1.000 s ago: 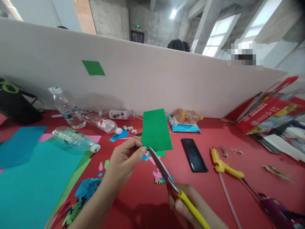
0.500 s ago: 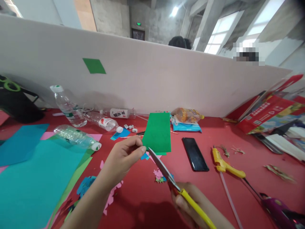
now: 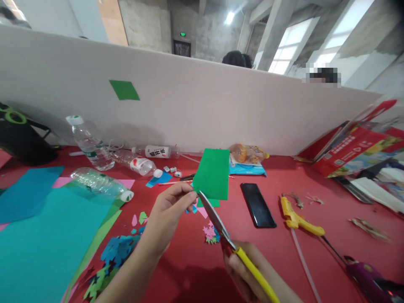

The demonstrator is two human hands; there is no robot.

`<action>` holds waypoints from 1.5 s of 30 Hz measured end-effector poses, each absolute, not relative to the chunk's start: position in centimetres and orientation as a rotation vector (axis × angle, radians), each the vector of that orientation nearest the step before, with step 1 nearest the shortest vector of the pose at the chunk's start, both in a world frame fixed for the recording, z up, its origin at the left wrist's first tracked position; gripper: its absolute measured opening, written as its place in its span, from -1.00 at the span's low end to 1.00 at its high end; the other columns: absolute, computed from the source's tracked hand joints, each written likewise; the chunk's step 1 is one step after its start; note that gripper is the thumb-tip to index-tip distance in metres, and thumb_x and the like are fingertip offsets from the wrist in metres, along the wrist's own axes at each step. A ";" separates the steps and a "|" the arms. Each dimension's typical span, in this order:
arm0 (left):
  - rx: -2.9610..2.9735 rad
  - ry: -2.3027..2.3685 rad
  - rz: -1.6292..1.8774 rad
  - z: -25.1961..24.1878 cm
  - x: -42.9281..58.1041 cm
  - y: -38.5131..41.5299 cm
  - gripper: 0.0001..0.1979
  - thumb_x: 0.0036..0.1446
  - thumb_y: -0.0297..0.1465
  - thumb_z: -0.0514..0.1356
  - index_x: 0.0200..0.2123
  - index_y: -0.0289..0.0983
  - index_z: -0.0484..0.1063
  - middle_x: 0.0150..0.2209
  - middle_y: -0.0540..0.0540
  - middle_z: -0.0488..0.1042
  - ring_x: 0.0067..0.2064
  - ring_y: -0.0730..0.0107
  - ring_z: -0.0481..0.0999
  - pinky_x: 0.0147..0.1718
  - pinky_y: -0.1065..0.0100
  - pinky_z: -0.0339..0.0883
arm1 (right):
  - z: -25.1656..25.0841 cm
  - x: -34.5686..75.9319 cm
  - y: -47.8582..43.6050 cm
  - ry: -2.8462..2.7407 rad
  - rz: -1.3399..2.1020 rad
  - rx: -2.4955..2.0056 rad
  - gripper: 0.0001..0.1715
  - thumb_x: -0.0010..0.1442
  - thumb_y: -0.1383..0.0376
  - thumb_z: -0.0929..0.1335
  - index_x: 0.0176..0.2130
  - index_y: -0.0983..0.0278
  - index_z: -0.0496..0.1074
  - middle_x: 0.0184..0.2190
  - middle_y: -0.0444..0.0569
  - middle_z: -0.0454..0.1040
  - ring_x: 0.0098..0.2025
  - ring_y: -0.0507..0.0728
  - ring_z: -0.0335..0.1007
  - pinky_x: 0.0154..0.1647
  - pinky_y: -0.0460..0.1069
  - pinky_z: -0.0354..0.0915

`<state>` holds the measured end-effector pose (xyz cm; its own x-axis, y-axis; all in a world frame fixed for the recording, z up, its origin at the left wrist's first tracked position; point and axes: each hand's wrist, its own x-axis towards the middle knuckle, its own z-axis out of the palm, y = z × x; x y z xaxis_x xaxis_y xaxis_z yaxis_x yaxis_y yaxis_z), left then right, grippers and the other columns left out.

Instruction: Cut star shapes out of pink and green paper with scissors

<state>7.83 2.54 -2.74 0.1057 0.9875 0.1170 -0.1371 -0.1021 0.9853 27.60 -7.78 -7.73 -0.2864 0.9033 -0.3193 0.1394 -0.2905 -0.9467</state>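
Note:
My left hand (image 3: 172, 212) pinches the lower left corner of a green sheet of paper (image 3: 213, 174), holding it up above the table. My right hand (image 3: 248, 269) grips a pair of scissors (image 3: 217, 221) with yellow handles. The blade tips are close to the paper's lower left corner, right beside my left fingertips; whether they touch the paper I cannot tell. Below the blades lies a small pile of pink, green and blue paper cutouts (image 3: 211, 232). Blue and green scraps (image 3: 118, 252) lie partly behind my left forearm.
A black phone (image 3: 258, 205) and a yellow glue gun (image 3: 299, 219) lie on the right. Several plastic bottles (image 3: 97, 183) and large teal sheets (image 3: 47, 235) occupy the left. A white partition (image 3: 176, 101) stands behind, and a red box (image 3: 350, 147) is far right.
My left hand and the green paper have shifted slightly right. The scissors have moved a little left, so their tips sit nearer my left fingers. More scraps show beside my left forearm.

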 end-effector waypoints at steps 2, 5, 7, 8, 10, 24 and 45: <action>1.282 0.982 1.259 -2.6 7.6 2.5 -0.82 0.12 -0.37 0.22 -0.53 -0.21 0.40 -0.54 0.08 0.28 -0.45 0.48 0.25 -0.40 0.42 0.17 | -8.4 27.9 -8.0 -1.352 1.636 -1.314 -0.29 0.17 -0.34 0.23 -0.22 0.25 0.25 -0.69 -0.33 0.16 -0.66 -0.05 -0.07 -0.63 -0.12 -0.07; 1.338 1.036 1.231 -2.6 7.0 2.6 -0.81 0.11 -0.35 0.22 -0.53 -0.22 0.38 -0.53 0.08 0.23 -0.45 0.48 0.19 -0.44 0.42 0.12 | -9.2 28.5 -8.2 -1.401 1.614 -1.311 -0.28 0.22 -0.30 0.24 -0.11 0.28 0.27 -0.66 -0.31 0.16 -0.64 -0.03 -0.03 -0.59 -0.10 -0.04; 1.365 1.067 1.200 -2.6 6.7 2.7 -0.83 0.10 -0.35 0.22 -0.51 -0.22 0.40 -0.52 0.08 0.24 -0.45 0.48 0.18 -0.44 0.41 0.11 | -9.3 28.8 -8.2 -1.434 1.593 -1.343 -0.29 0.22 -0.29 0.24 -0.11 0.28 0.28 -0.65 -0.30 0.16 -0.63 -0.03 0.00 -0.58 -0.09 -0.02; 1.376 1.075 1.182 -2.6 6.6 2.8 -0.84 0.10 -0.34 0.22 -0.50 -0.22 0.41 -0.52 0.08 0.24 -0.45 0.47 0.18 -0.44 0.41 0.11 | -9.3 28.9 -8.1 -1.449 1.588 -1.355 -0.30 0.22 -0.29 0.24 -0.13 0.28 0.29 -0.64 -0.29 0.17 -0.63 -0.03 0.01 -0.58 -0.09 -0.01; 1.386 1.078 1.160 -2.6 6.5 2.9 -0.86 0.09 -0.34 0.22 -0.50 -0.21 0.42 -0.52 0.07 0.24 -0.45 0.47 0.18 -0.45 0.41 0.10 | -8.8 28.9 -7.8 -1.480 1.602 -1.344 -0.30 0.20 -0.32 0.23 -0.19 0.26 0.28 -0.65 -0.29 0.17 -0.64 -0.03 0.01 -0.60 -0.10 -0.01; 1.372 1.048 1.137 -2.6 6.4 3.0 -0.87 0.05 -0.34 0.23 -0.51 -0.21 0.42 -0.52 0.06 0.26 -0.45 0.46 0.18 -0.45 0.40 0.11 | -6.5 27.7 -6.8 -1.485 1.657 -1.271 -0.29 0.15 -0.38 0.19 -0.42 0.19 0.15 -0.79 -0.38 0.03 -0.75 -0.08 -0.14 -0.71 -0.13 -0.20; 1.338 1.049 1.072 -2.1 6.5 3.0 -0.87 0.02 -0.33 0.25 -0.53 -0.22 0.42 -0.53 0.06 0.27 -0.45 0.46 0.19 -0.44 0.40 0.13 | -9.6 28.8 -8.3 -1.286 1.707 -1.274 -0.33 0.20 -0.25 0.30 -0.13 0.29 0.30 -0.62 -0.32 0.12 -0.64 -0.07 -0.11 -0.62 -0.12 -0.10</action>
<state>6.47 2.96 -2.07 0.2060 0.9780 0.0336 0.0120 -0.0369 0.9992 28.80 -8.33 -9.56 -0.3232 0.8920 -0.3160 0.0576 -0.3148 -0.9474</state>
